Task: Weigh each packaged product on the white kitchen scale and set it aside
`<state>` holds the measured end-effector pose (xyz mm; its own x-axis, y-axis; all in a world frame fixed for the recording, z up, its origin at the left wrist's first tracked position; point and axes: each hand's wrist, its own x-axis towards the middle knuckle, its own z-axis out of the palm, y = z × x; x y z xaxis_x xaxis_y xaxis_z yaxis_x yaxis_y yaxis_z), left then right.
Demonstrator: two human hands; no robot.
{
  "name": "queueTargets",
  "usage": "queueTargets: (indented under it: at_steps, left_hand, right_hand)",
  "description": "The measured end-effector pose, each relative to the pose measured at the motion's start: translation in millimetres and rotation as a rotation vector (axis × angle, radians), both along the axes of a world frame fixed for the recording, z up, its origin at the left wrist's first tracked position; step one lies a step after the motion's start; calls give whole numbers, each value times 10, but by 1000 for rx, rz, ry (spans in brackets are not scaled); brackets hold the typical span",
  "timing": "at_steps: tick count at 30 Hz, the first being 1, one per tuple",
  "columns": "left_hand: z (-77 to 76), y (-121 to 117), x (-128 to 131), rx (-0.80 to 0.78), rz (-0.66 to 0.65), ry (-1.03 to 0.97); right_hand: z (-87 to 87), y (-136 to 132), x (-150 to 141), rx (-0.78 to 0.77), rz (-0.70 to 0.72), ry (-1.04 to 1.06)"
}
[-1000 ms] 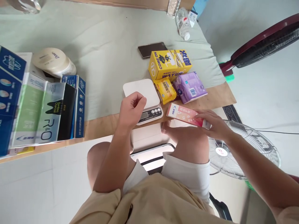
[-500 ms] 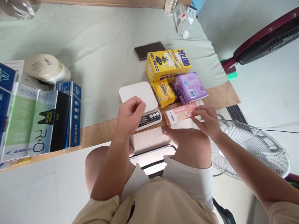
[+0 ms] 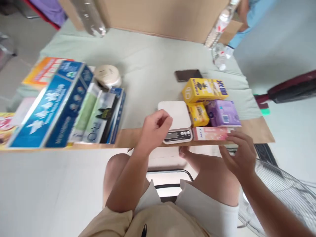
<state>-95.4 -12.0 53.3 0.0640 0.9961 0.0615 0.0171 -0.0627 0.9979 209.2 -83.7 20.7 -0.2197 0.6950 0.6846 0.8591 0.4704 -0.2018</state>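
Observation:
My left hand (image 3: 157, 130) is curled into a loose fist above the left part of a white kitchen scale (image 3: 175, 113), with nothing visible in it. A slim pink and white box (image 3: 208, 133) lies flat beside the scale along the table's front edge. My right hand (image 3: 240, 153) is at the box's right end, fingertips on or just over it, the thumb apart below. Behind this box sit a small yellow packet (image 3: 198, 114) and a purple packet (image 3: 224, 113). A yellow carton (image 3: 204, 90) stands behind them.
A dark phone (image 3: 188, 75) and plastic bottles (image 3: 219, 59) lie farther back. Several boxes, including a large blue box (image 3: 49, 108), and a cream tub (image 3: 108, 75) occupy the left side. A fan (image 3: 278, 191) stands at the lower right; cardboard (image 3: 158, 19) borders the back.
The view has swung left and up, showing more of the table. My right thumb has come away from the pink box, which lies straighter along the edge. My left hand remains curled by the scale.

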Motion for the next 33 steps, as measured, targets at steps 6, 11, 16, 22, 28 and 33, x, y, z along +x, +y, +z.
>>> queueTargets:
  at_steps: [6, 11, 16, 22, 28, 33]
  left_hand:
    - [408, -413, -521, 210, 103, -132]
    - [611, -752, -1094, 54, -45, 95]
    - [583, -856, -1613, -306, -391, 586]
    - [336, -811, -1765, -368, -154, 668]
    - [335, -757, -1623, -297, -238, 602]
    - [479, -785, -1537, -170, -333, 589]
  right_hand:
    - [221, 588, -1493, -217, 327, 162]
    - [180, 1281, -2721, -595, 520, 267]
    - [152, 1782, -3387, -834, 466, 167]
    - [105, 1768, -3354, -931, 383, 98]
    - [21, 1382, -3217, -1063, 407, 542]
    - [-36, 1318, -2923, -998, 289, 950]
